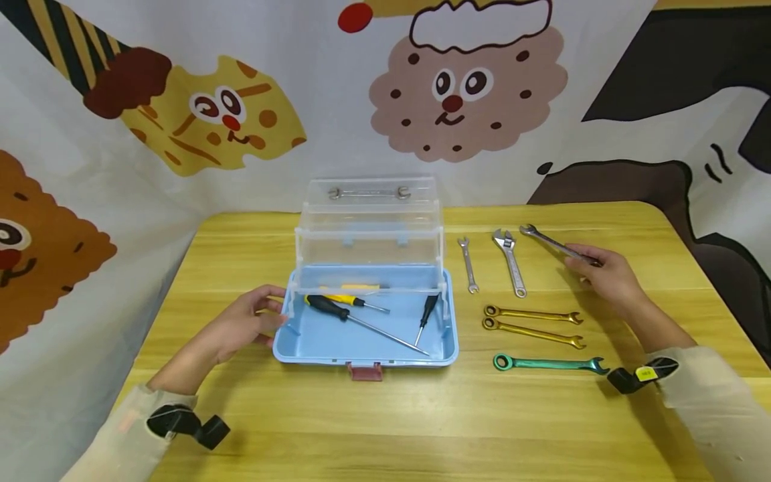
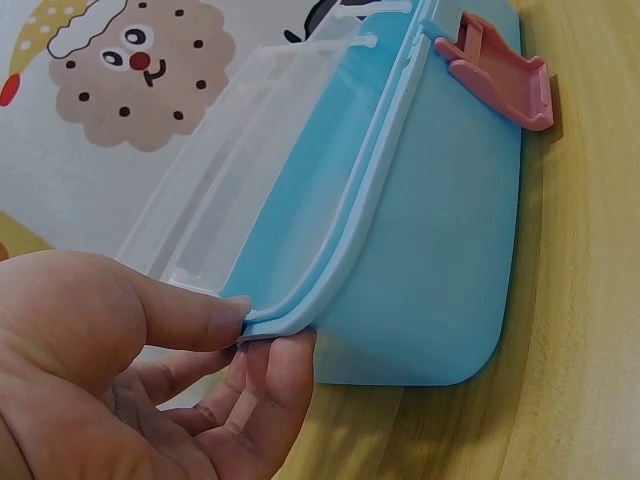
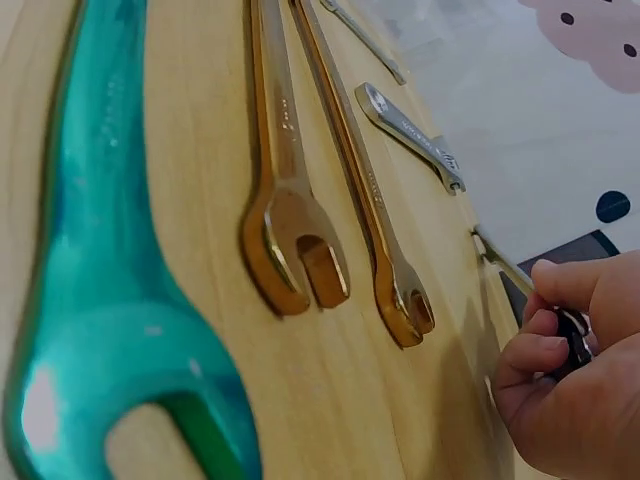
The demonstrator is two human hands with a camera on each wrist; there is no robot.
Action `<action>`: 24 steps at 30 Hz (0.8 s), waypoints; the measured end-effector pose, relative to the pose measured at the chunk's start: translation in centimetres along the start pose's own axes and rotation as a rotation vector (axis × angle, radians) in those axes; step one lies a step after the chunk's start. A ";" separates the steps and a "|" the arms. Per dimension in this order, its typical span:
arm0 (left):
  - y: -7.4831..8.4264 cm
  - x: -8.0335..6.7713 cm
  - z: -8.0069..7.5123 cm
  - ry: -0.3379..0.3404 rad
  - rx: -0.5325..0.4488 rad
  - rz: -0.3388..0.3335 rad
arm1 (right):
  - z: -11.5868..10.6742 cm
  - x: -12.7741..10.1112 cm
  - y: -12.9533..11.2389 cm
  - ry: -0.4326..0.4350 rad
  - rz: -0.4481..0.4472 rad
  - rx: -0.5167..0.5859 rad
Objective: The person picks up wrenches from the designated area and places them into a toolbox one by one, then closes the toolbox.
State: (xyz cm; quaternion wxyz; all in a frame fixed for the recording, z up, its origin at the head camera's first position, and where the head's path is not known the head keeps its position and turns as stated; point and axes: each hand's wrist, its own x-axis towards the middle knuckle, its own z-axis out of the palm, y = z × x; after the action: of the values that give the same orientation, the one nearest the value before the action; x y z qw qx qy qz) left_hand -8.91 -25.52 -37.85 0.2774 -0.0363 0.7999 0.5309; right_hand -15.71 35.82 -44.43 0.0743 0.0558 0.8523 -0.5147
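Note:
My left hand pinches the left rim of a light blue toolbox, thumb on top and fingers beneath. Its clear folding trays stand raised at the back. Inside lie a long black-handled screwdriver, a yellow-and-black screwdriver and a smaller black-handled one. At the right of the table, my right hand grips a silver wrench by its near end, its open-ended head pointing to the back left. An adjustable wrench lies just left of it.
A small double-ended wrench lies beside the toolbox. Two gold ratchet wrenches and a green one lie in front. Another open-ended wrench rests in the top tray. A printed curtain hangs behind the table.

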 end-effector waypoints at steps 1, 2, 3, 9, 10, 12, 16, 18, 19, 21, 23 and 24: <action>0.0 0.0 0.0 0.001 -0.001 0.001 | 0.0 0.0 0.0 -0.008 0.011 0.011; 0.0 0.0 0.0 0.002 -0.002 0.002 | 0.0 0.1 0.0 -0.015 0.020 0.020; 0.0 0.0 0.0 0.003 -0.003 0.003 | -0.1 0.1 -0.1 -0.020 0.026 0.029; 0.0 -0.1 0.0 0.006 -0.008 0.007 | -0.5 -0.1 -0.3 -0.042 0.022 0.159; 0.0 -0.1 0.0 0.006 -0.008 0.007 | -0.6 -0.2 -0.3 -0.047 0.018 0.197; 0.0 -0.1 0.1 0.007 -0.007 0.007 | -0.9 -0.3 -0.6 -0.064 0.007 0.295; 0.0 -0.1 0.1 0.008 -0.003 0.007 | -1.3 -0.5 -1.6 -0.102 -0.040 0.436; 0.0 -0.1 0.0 0.007 -0.002 0.007 | -1.5 -0.5 -2.3 -0.120 -0.060 0.474; 0.0 -0.1 0.0 0.007 -0.003 0.008 | -1.6 -0.4 -2.7 -0.127 -0.071 0.485; 0.0 -0.1 0.0 0.005 -0.004 0.009 | -1.7 -0.4 -3.6 -0.138 -0.084 0.504; 0.0 -0.1 0.0 0.003 -0.006 0.010 | -1.9 -0.3 -4.5 -0.143 -0.094 0.508; 0.0 0.0 0.0 0.002 -0.007 0.011 | -2.0 -0.2 -5.0 -0.141 -0.099 0.502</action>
State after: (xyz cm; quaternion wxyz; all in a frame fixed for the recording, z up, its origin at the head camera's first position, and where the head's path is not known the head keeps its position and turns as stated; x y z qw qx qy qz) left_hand -8.88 -25.53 -37.80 0.2734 -0.0335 0.7985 0.5353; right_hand -16.50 35.23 -39.14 0.0918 -0.0053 0.6923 -0.7157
